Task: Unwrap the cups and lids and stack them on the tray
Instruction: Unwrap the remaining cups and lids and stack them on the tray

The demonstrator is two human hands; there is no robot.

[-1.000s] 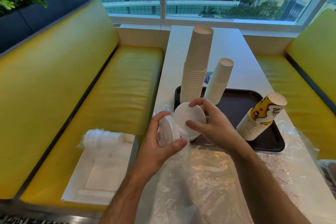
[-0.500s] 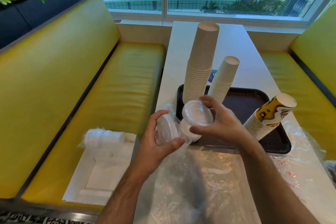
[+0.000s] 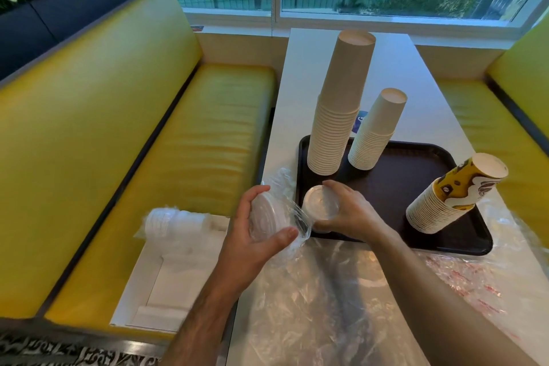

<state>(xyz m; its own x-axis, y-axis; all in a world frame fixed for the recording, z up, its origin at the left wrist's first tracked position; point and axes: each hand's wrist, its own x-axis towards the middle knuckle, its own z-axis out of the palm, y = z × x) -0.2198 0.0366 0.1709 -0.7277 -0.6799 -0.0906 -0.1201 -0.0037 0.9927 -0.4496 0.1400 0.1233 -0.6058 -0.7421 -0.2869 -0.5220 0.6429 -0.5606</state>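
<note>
The person stands at the near end of the white table (image 3: 300,83), working over the dark tray (image 3: 463,242). The right hand (image 3: 352,214) has its fingers curled round a short stack of white lids (image 3: 320,206) and holds it at the tray's near left corner, seemingly to set it down there, where the floor of the tray is free. The left hand (image 3: 252,235) grips the rest of the lids (image 3: 267,217), thumb below and fingers over the top, with their clear wrapper (image 3: 297,223) bunched at the open end; holding the sleeve sideways like that probably lets lids be drawn out a few at a time. Three lots of cups already stand upside down on the tray: a tall plain stack (image 3: 338,116), a shorter plain stack (image 3: 375,131) beside it, and a printed stack (image 3: 451,196) leaning at the right. Empty plastic sheeting (image 3: 320,306) lies spread on the table nearest the person. On the yellow bench (image 3: 178,134) a white box (image 3: 166,276) holds another wrapped bundle (image 3: 172,223), not yet opened
</note>
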